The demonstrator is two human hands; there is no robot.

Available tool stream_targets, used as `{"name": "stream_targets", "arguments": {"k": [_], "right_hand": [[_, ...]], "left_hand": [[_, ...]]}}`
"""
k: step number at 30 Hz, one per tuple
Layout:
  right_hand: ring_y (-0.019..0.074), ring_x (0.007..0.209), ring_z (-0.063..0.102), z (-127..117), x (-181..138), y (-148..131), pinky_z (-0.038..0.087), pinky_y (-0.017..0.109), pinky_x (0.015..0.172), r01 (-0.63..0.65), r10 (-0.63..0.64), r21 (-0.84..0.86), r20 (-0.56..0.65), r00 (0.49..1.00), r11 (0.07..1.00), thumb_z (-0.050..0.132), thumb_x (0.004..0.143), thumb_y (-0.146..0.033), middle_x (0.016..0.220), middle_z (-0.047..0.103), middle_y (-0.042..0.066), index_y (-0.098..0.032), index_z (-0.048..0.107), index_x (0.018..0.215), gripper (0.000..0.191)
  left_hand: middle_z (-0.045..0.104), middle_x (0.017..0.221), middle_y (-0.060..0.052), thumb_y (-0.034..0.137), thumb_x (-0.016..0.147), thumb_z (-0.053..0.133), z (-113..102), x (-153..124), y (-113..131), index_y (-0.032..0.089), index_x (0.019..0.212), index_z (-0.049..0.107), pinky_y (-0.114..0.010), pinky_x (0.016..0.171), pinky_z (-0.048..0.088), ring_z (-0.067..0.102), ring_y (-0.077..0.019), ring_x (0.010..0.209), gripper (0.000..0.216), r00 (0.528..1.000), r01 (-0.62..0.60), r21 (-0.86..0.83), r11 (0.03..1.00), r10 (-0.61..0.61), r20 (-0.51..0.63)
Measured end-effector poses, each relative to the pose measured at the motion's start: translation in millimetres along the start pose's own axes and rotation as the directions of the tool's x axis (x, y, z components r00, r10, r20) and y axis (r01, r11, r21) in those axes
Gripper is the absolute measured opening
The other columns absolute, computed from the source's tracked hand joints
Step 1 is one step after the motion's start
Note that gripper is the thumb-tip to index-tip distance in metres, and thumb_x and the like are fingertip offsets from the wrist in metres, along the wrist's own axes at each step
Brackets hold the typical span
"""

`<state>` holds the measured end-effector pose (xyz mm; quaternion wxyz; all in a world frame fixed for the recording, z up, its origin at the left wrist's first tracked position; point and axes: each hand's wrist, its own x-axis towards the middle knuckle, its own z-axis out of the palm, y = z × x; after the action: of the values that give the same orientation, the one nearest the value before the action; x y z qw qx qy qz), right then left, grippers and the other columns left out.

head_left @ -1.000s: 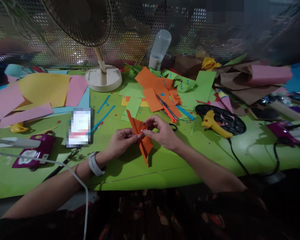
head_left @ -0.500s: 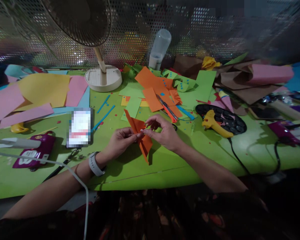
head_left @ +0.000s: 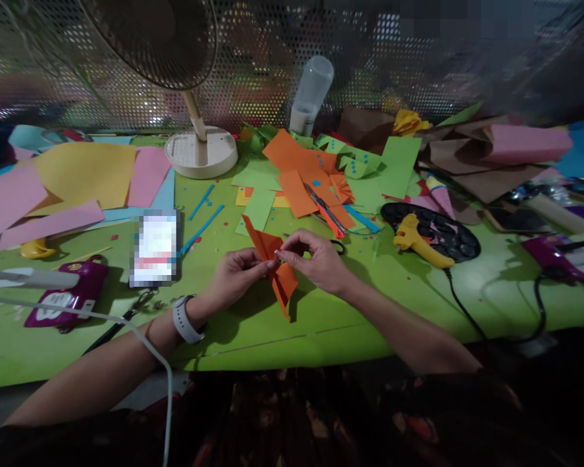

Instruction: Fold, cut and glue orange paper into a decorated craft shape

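A folded piece of orange paper [head_left: 286, 280] is held up over the green table, its long creased edge slanting down to the right. My left hand [head_left: 238, 275] pinches it at the middle from the left, thumb on the near side. From the right, my right hand [head_left: 316, 263] has thumb and fingertips closed at the paper's middle, touching it close to the left thumb. Whether something small sits between the right fingertips cannot be made out. Behind the hands lie scissors [head_left: 327, 213] with orange-red handles, on loose orange paper [head_left: 296, 162].
A phone [head_left: 156, 250] lies left of my hands. On the right a yellow glue gun [head_left: 421, 243] rests on a black tray [head_left: 460, 243]. A fan [head_left: 202, 152] and a clear bottle [head_left: 314, 87] stand at the back. A white cable [head_left: 143, 340] crosses my left forearm.
My right hand has shifted very slightly, its fingers curling closer together at the paper's middle. The left hand and the orange paper have hardly moved.
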<state>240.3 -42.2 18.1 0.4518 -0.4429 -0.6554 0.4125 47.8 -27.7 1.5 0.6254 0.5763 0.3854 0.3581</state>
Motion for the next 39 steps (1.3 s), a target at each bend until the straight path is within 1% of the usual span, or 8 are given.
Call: {"name": "stream_targets", "arguments": {"k": [5, 10, 14, 17, 24, 31, 36, 39], "right_hand": [[0.0121, 0.073, 0.058, 0.4, -0.7, 0.8, 0.047, 0.028, 0.069, -0.012, 0.012, 0.003, 0.001, 1.000, 1.000, 0.068, 0.085, -0.032, 0.079, 0.064, 0.000, -0.018, 0.063, 0.083, 0.014], [0.0128, 0.075, 0.060, 1.2, -0.6, 1.5, 0.049, 0.030, 0.072, -0.051, 0.050, 0.040, 0.007, 0.999, 0.998, 0.068, 0.083, -0.030, 0.081, 0.064, 0.000, -0.019, 0.059, 0.085, 0.015], [0.0124, 0.077, 0.060, 1.5, -0.1, 1.6, 0.051, 0.030, 0.073, -0.083, 0.087, 0.114, -0.025, 0.996, 0.990, 0.071, 0.079, -0.027, 0.084, 0.062, 0.000, -0.020, 0.054, 0.091, 0.022], [0.0128, 0.078, 0.060, 1.8, -0.3, 2.2, 0.052, 0.030, 0.076, -0.101, 0.106, 0.140, -0.029, 0.994, 0.985, 0.072, 0.078, -0.026, 0.085, 0.062, 0.000, -0.020, 0.052, 0.097, 0.027], [0.0145, 0.085, 0.062, 2.0, -0.2, 5.4, 0.054, 0.033, 0.081, -0.152, 0.156, 0.160, -0.012, 0.988, 0.975, 0.070, 0.078, -0.026, 0.089, 0.062, 0.002, -0.021, 0.052, 0.101, 0.029], [0.0133, 0.079, 0.063, 1.7, 1.6, 4.7, 0.054, 0.032, 0.078, -0.201, 0.204, 0.231, 0.010, 0.979, 0.952, 0.070, 0.077, -0.024, 0.083, 0.062, 0.000, -0.019, 0.054, 0.100, 0.028], [0.0122, 0.072, 0.062, 1.2, 0.2, 0.8, 0.052, 0.031, 0.074, -0.200, 0.204, 0.206, 0.003, 0.979, 0.958, 0.071, 0.078, -0.023, 0.077, 0.062, -0.001, -0.018, 0.055, 0.102, 0.029], [0.0121, 0.071, 0.061, 1.8, -1.0, -1.1, 0.051, 0.031, 0.072, -0.193, 0.196, 0.177, 0.001, 0.981, 0.965, 0.071, 0.078, -0.023, 0.076, 0.063, -0.002, -0.018, 0.054, 0.103, 0.030]], "left_hand": [[0.073, 0.071, -0.003, 0.035, 0.074, 0.079, -0.5, -0.1, -1.1, 0.014, 0.078, 0.071, -0.022, 0.063, 0.052, 0.065, -0.0117, 0.063, 0.023, 1.000, 0.028, -0.021, 0.999, -0.028, -0.003], [0.072, 0.068, -0.002, 0.034, 0.073, 0.080, -0.5, -0.7, -3.0, 0.014, 0.075, 0.070, -0.021, 0.061, 0.051, 0.064, -0.0107, 0.061, 0.023, 0.999, 0.042, -0.064, 0.997, -0.042, -0.008], [0.071, 0.068, -0.002, 0.034, 0.072, 0.081, -0.2, -0.9, -4.3, 0.014, 0.070, 0.068, -0.020, 0.061, 0.051, 0.063, -0.0099, 0.062, 0.023, 0.998, 0.055, -0.104, 0.993, -0.056, -0.012], [0.071, 0.068, -0.002, 0.034, 0.071, 0.082, -0.2, -0.5, -5.4, 0.014, 0.070, 0.068, -0.020, 0.063, 0.052, 0.064, -0.0099, 0.062, 0.024, 0.997, 0.074, -0.129, 0.989, -0.077, -0.018], [0.072, 0.071, -0.004, 0.033, 0.073, 0.081, -2.1, 0.7, -10.2, 0.013, 0.072, 0.070, -0.021, 0.064, 0.052, 0.064, -0.0108, 0.064, 0.023, 0.997, 0.068, -0.147, 0.987, -0.072, -0.017], [0.072, 0.072, -0.003, 0.032, 0.072, 0.082, -2.3, 0.2, -9.0, 0.014, 0.079, 0.073, -0.019, 0.061, 0.050, 0.063, -0.0095, 0.063, 0.022, 0.993, 0.113, -0.171, 0.979, -0.116, -0.008], [0.073, 0.075, -0.005, 0.034, 0.071, 0.083, -0.6, -1.4, -6.4, 0.014, 0.084, 0.075, -0.021, 0.058, 0.050, 0.064, -0.0120, 0.064, 0.026, 0.982, 0.184, -0.194, 0.964, -0.188, -0.004], [0.074, 0.078, -0.006, 0.035, 0.071, 0.083, -0.2, -1.2, -7.0, 0.013, 0.083, 0.075, -0.021, 0.058, 0.049, 0.065, -0.0119, 0.065, 0.026, 0.982, 0.185, -0.185, 0.965, -0.188, 0.001]]}}
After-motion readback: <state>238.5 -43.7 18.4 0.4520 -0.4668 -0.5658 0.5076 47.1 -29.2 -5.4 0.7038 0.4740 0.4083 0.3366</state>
